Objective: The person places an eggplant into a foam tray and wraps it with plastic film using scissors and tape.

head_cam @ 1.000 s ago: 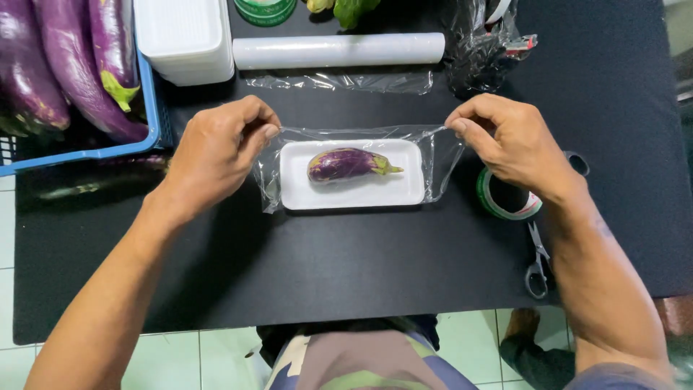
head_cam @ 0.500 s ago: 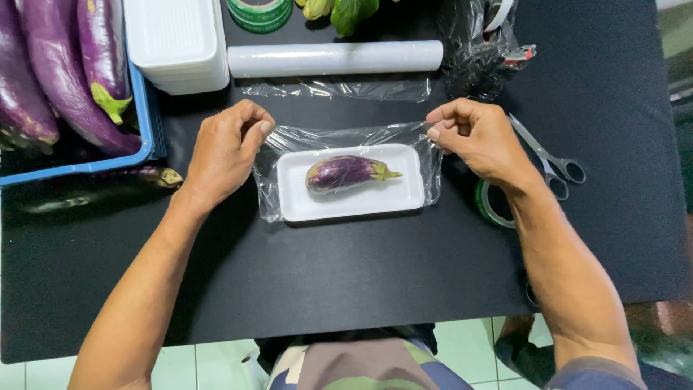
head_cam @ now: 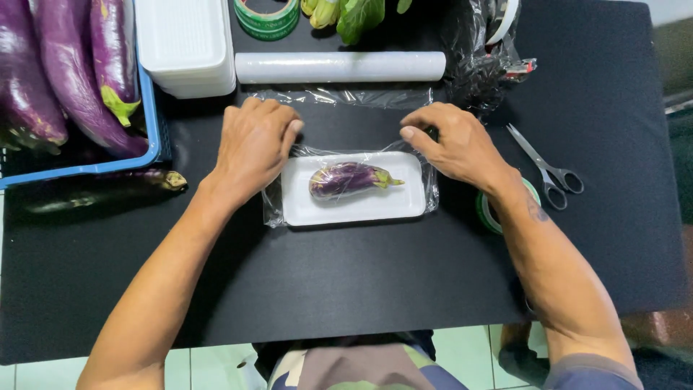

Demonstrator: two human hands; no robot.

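Both hands, left hand (head_cam: pixel 253 144) and right hand (head_cam: pixel 451 144), press curled-finger grips on cling film (head_cam: pixel 346 155) pulled taut over the white tray (head_cam: pixel 354 206) between them, pinning the small eggplant (head_cam: pixel 350 179) on the worktop (head_cam: pixel 346 274).

Both forearms are bare from wrist to elbow, with no watch, ring or glove on the left hand (head_cam: pixel 253 144) or the right hand (head_cam: pixel 451 144). A small dark tattoo (head_cam: pixel 535 210) marks the right forearm just above the wrist. At the lower edge of the frame shows a camouflage-patterned garment (head_cam: pixel 361 365) in green, tan and maroon patches.
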